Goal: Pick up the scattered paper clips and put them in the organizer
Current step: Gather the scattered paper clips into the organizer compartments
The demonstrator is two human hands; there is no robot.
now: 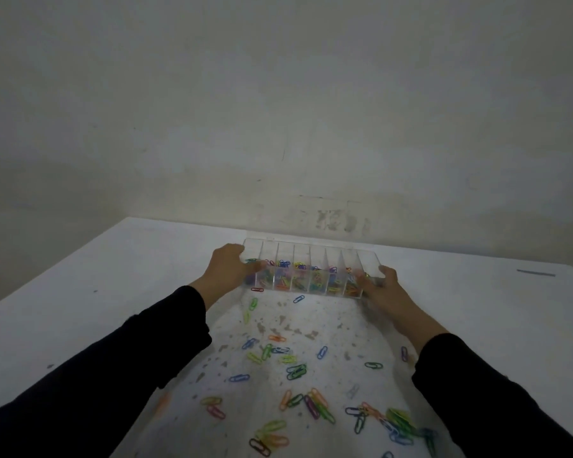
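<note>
A clear plastic organizer (318,251) with several narrow compartments stands far out on the white table, tilted toward me, with coloured paper clips heaped at its near side. My left hand (224,271) grips its left end and my right hand (382,285) grips its right end. Both arms wear black sleeves. Several loose paper clips (296,371) in green, blue, orange, pink and yellow lie scattered on the table between my arms, densest near the bottom right.
The white table (113,292) is stained with small grey flecks in the middle. A plain wall rises right behind the organizer. A thin dark mark (536,273) lies at the far right of the table.
</note>
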